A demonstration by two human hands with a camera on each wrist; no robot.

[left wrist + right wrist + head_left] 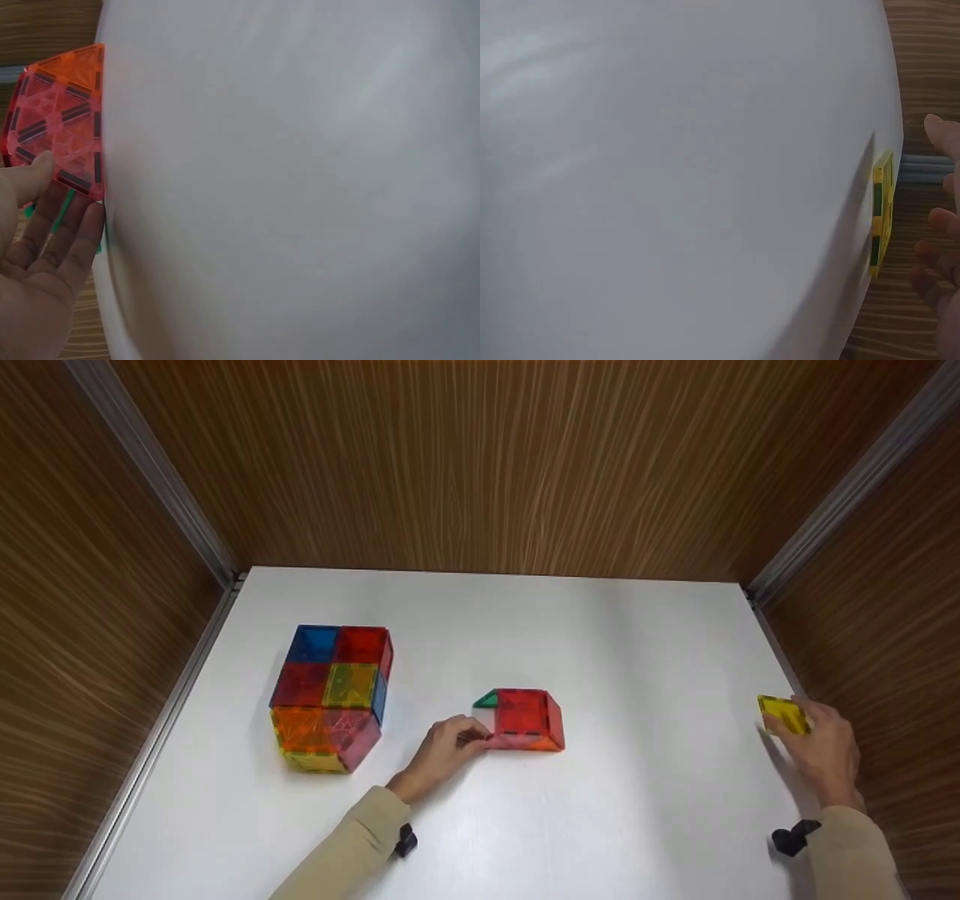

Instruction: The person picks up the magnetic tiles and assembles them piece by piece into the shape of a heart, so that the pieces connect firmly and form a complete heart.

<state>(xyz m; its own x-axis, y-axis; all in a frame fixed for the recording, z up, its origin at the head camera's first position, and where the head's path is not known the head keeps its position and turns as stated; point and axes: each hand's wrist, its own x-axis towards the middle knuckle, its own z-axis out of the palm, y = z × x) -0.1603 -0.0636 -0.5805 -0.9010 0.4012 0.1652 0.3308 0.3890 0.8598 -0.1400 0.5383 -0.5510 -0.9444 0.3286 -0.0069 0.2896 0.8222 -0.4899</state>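
Note:
A small structure of translucent magnetic tiles, with a red square tile on top, stands mid-table. My left hand pinches the left edge of its pink triangular tile. In the left wrist view, the thumb lies on the pink face, with the other fingers behind. An orange tile sits beside the pink one, and a green tile juts from the back left. My right hand is over a yellow tile near the table's right edge. In the right wrist view, its loosely bent fingers are apart from this yellow tile.
A larger tile block in blue, red, yellow, orange and pink stands on the left of the white table. Wood-grain panels with metal posts enclose the back and both sides.

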